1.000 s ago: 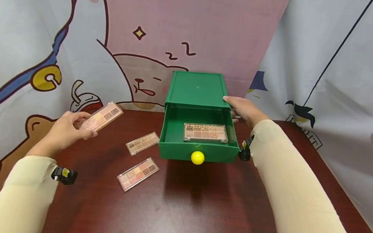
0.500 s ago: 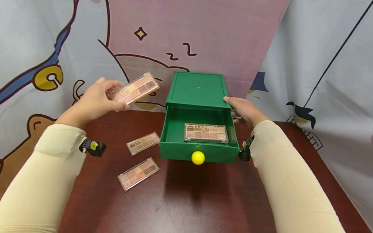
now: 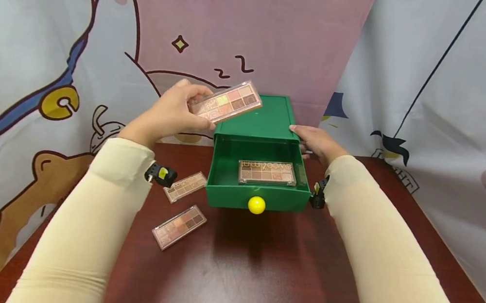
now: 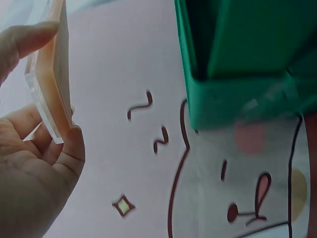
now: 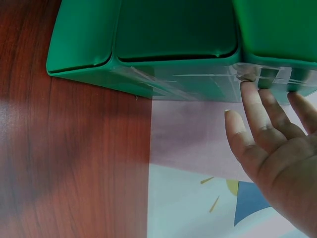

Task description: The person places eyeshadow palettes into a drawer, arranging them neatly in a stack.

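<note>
My left hand (image 3: 171, 115) pinches an eyeshadow palette (image 3: 227, 102) by its near end, raised and tilted, overlapping the top of a green drawer box (image 3: 268, 120) in the head view. In the left wrist view, thumb and fingers grip the palette's (image 4: 52, 89) opposite edges. The box's drawer (image 3: 225, 196), with a yellow ball knob (image 3: 257, 205), is pulled out. Inside it lies another palette (image 3: 267, 173), lettered on its lid. My right hand (image 3: 320, 142) rests against the box's right side; in the right wrist view its straight fingertips touch the taped wall (image 5: 213, 84).
Two more palettes lie on the dark red table (image 3: 230, 287) left of the drawer: a lettered one (image 3: 185, 186) and, nearer me, one with pinkish pans (image 3: 179, 227). A cartoon-printed cloth (image 3: 306, 40) hangs behind the box and along both sides.
My left hand has carried the palette up and to the right, from over the table's left side to above the box. The right hand, box and drawer stay in place.
</note>
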Available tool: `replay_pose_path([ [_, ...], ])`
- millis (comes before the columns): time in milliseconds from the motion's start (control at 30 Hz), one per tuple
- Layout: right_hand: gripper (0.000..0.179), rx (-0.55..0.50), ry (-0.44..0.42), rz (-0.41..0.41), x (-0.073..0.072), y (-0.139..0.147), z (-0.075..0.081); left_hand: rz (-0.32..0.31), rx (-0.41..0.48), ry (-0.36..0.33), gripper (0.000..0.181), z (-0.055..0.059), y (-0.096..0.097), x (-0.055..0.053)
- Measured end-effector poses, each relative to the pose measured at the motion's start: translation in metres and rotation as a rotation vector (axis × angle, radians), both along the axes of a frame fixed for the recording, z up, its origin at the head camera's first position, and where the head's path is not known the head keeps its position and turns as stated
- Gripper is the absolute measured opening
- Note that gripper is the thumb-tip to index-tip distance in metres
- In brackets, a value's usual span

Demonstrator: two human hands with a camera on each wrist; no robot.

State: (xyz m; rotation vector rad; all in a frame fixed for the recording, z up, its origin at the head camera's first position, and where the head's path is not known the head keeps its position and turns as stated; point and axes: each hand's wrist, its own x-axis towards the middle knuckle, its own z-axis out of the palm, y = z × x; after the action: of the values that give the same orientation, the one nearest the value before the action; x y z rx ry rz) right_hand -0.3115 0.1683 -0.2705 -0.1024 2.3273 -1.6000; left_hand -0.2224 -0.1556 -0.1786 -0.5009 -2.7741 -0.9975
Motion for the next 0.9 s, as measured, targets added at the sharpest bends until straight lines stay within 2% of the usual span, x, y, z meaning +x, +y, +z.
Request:
replay_pose_path([
  [267, 0.05, -0.016, 0.012, -0.009, 0.001, -0.002, -0.001, -0.109, -0.037, -0.035, 0.066, 0.009, 0.039, -0.01],
  [500, 0.045, -0.009, 0.025, -0.01, 0.001, -0.002, -0.003, -0.162, -0.034, -0.093, 0.066, 0.006, 0.064, -0.019],
  [700, 0.041, -0.035, 0.017, -0.051, 0.0, -0.004, -0.004, -0.188, -0.124, -0.145, 0.065, -0.005, 0.08, -0.025],
  [900, 0.057, 0.005, 0.034, -0.071, 0.001, -0.006, -0.002, -0.226, -0.264, -0.203, 0.062, -0.009, 0.089, -0.025],
])
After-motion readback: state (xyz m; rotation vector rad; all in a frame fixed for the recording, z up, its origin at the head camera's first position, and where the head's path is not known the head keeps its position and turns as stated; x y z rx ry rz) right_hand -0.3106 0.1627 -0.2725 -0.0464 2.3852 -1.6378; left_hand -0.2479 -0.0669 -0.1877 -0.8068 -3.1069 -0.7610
